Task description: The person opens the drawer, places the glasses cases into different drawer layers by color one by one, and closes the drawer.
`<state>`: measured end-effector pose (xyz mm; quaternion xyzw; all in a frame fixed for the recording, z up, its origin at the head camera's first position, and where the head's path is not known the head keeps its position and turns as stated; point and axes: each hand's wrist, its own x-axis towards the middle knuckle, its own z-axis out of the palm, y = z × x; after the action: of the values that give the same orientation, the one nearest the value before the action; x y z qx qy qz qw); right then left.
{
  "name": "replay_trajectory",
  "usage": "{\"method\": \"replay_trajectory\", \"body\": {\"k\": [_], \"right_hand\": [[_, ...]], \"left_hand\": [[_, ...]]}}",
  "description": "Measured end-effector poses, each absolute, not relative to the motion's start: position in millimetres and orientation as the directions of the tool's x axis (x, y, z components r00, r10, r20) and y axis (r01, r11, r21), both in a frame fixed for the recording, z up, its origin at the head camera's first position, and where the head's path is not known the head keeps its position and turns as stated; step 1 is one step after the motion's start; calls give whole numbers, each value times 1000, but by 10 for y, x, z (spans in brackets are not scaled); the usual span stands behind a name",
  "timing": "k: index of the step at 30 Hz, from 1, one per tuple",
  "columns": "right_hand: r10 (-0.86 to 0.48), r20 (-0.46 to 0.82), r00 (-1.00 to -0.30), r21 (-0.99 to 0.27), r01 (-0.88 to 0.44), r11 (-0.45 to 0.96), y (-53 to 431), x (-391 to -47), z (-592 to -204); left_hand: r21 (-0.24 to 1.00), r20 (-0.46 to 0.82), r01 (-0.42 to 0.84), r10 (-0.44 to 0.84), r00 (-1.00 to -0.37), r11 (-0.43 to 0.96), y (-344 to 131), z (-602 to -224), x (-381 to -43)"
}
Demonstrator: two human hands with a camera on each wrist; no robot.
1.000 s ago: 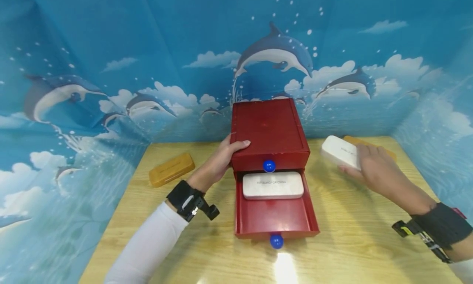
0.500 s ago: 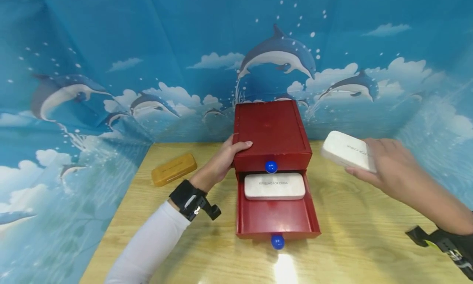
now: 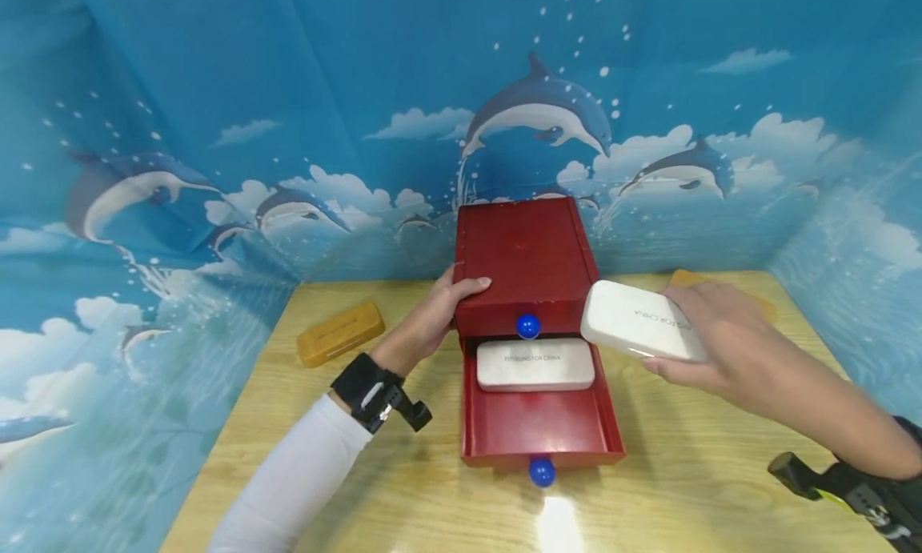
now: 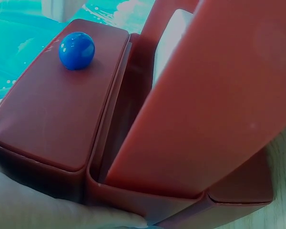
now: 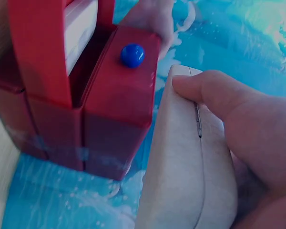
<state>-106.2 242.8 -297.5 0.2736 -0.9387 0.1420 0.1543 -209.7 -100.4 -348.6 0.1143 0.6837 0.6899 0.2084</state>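
Observation:
My right hand grips a white hinged glasses case, raised just right of a red drawer box. Its thumb lies near the hinge in the right wrist view. My left hand holds the box at its left side, thumb on the top edge; the other fingers are mostly hidden. The middle drawer is pulled out by its blue knob side. Across the back of that drawer lies a second white glasses case with printed lettering. A blue knob marks the closed top drawer.
A mustard-yellow case of similar shape lies on the wooden table to the left. Behind my right hand, another yellow case is partly covered. A blue dolphin-print cloth rises at the back and sides.
My right hand has lifted the white glasses case off the right side and carried it left, close to the red box. My left hand and the drawer stay put.

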Motion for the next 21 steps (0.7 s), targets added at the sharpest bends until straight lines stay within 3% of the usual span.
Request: {"method": "replay_trajectory", "body": {"k": [14,21], "right_hand": [[-616,206,-761,-261,-649,715,1811,-952,-3033],[-700,156,-697,-188,-717,671,1526,-985,-3122]], "left_hand": [[993,-112,-121,430,-896,6,-993,-3539,-2123],[991,-127,-131,436,-891,21,-992,-3524,-2126]]}}
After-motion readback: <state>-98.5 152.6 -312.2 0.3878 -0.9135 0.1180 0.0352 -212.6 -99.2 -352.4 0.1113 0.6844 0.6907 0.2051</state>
